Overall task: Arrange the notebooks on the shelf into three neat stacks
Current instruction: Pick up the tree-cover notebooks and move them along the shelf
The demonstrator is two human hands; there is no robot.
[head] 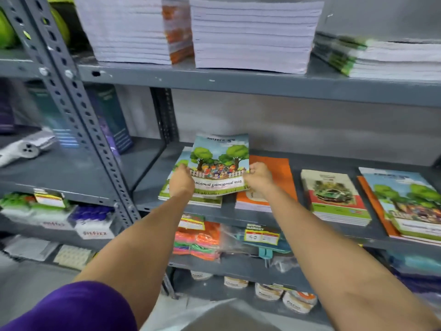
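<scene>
A notebook with trees and children on its cover (219, 161) is tilted up above the left stack (191, 199) on the grey middle shelf (262, 217). My left hand (181, 181) grips its left edge and my right hand (259, 176) grips its right edge. Just to the right lies an orange-covered stack (274, 177), partly behind my right hand. Further right sits a stack topped by a car cover (334, 194). At the far right a tree-cover stack (405, 201) rests over an orange notebook.
The shelf above carries tall white paper stacks (250, 37). The shelf below holds bright packets (198, 240) with price tags. A perforated steel upright (78, 108) stands at the left, with boxes (95, 225) on the neighbouring rack.
</scene>
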